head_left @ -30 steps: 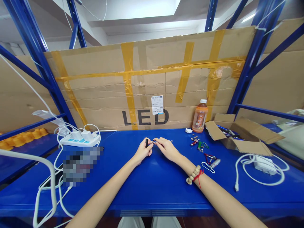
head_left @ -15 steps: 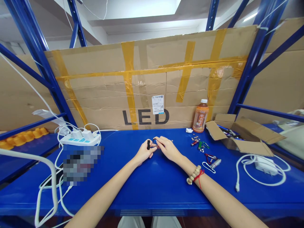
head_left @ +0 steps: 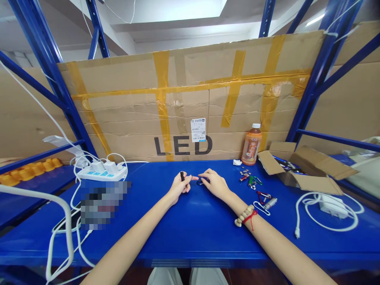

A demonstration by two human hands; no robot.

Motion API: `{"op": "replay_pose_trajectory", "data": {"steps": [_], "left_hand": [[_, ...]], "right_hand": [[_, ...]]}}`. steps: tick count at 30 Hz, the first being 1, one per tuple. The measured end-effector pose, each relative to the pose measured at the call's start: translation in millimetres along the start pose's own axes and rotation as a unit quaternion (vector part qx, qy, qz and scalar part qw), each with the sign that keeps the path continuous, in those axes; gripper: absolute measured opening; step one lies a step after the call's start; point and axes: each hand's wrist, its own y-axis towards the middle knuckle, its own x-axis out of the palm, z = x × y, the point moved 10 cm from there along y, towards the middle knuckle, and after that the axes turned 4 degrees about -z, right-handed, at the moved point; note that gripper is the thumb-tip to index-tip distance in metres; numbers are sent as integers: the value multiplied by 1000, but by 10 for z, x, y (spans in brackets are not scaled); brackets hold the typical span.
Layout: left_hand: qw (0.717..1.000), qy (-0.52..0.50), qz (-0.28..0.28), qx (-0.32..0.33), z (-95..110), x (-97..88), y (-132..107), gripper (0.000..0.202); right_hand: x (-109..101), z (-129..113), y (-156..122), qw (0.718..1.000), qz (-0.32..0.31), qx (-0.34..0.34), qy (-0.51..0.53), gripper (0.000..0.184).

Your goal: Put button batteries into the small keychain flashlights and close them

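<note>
My left hand [head_left: 180, 185] is closed round a small black cylinder [head_left: 182, 175], held upright above the blue table [head_left: 190, 233]. My right hand [head_left: 214, 183] rests on the table just to the right, fingers curled over a small dark ring-shaped part [head_left: 199, 182] that is mostly hidden. The two hands are a short gap apart. A beaded bracelet with a red cord [head_left: 246, 216] is on my right wrist.
Small keychain flashlights and loose parts [head_left: 252, 183] lie right of my hands, near an orange drink bottle [head_left: 251, 144] and an open cardboard box [head_left: 299, 168]. A white charger with cable [head_left: 329, 206] lies far right. A power strip [head_left: 101, 172] sits left.
The hands have drawn apart: the left hand lifted the black cylinder away to the left, while the right hand stayed low on the table with the small part.
</note>
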Motion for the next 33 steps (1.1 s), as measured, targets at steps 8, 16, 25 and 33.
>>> {"op": "replay_pose_trajectory", "data": {"steps": [8, 16, 25, 33], "left_hand": [[999, 2, -45, -23, 7, 95, 5, 41], [996, -11, -81, -32, 29, 173, -18, 40], [995, -5, -89, -33, -4, 179, -27, 41], [996, -13, -82, -44, 33, 204, -44, 44]], "right_hand": [[-28, -109, 62, 955, 36, -76, 283, 31], [65, -68, 79, 922, -12, -15, 386, 32], [273, -2, 18, 883, -90, 79, 454, 37], [168, 27, 45, 878, -31, 76, 471, 36]]}}
